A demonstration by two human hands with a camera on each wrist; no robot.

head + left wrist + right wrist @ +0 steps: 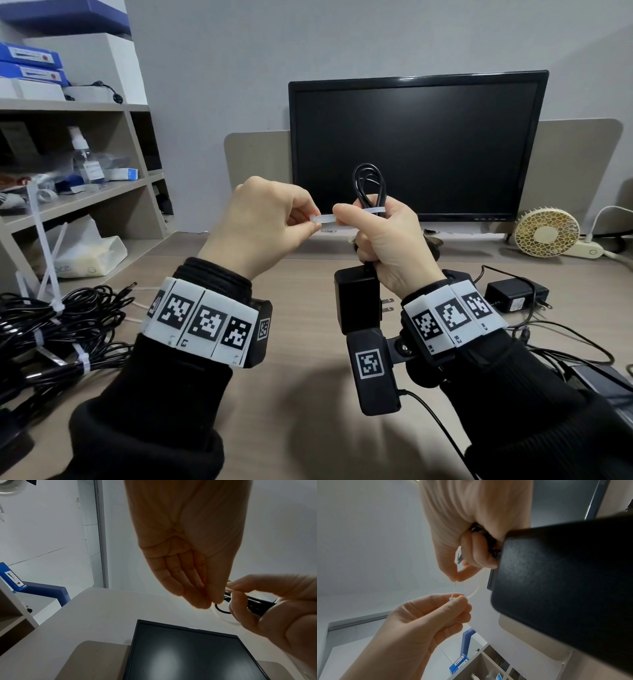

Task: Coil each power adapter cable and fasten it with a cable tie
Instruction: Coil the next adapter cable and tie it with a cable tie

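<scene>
My right hand (346,214) grips a coiled black adapter cable (370,181) upright above the desk; its loop sticks out above the fist. The black adapter block (358,301) hangs below that hand, prongs pointing right. A white cable tie (323,218) goes round the coil at the top of the fist. My right thumb and forefinger pinch one end of it. My left hand (317,222) pinches the other end just to the left. In the right wrist view the cable tie (474,592) curves as a loose loop between the left hand (428,615) and the adapter block (565,588).
A heap of tied black cables (51,329) lies at the desk's left edge, with loose white ties (51,260) standing beside it. Another adapter (513,298) and loose wires lie at the right. A dark monitor (418,147), small fan (546,231) and shelf unit (78,195) stand behind.
</scene>
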